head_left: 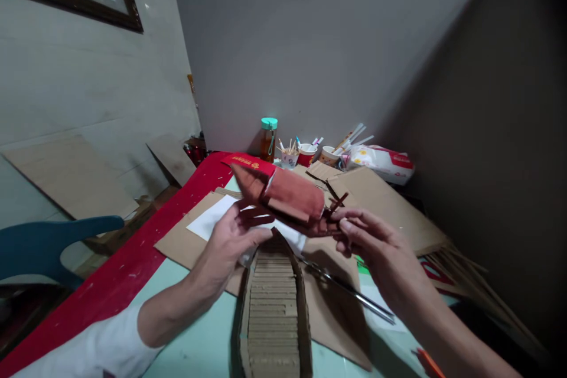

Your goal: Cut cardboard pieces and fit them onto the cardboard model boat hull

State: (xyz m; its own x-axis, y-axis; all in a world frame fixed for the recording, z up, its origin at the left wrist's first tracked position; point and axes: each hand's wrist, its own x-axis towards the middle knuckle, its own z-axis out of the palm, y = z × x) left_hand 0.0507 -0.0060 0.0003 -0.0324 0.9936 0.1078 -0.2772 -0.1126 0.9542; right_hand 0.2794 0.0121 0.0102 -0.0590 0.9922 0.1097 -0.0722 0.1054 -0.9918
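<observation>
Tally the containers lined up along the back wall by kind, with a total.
Bottle with teal cap: 1
Cups holding sticks or pens: 3 (white patterned cup, red cup, tan cup)
White and red packet: 1
Total: 5

Bare surface [195, 342] lies open at near left; the cardboard boat hull [272, 307] blocks the middle, metal rod [349, 292] crosses right, cups [305, 155] crowd the back.
</observation>
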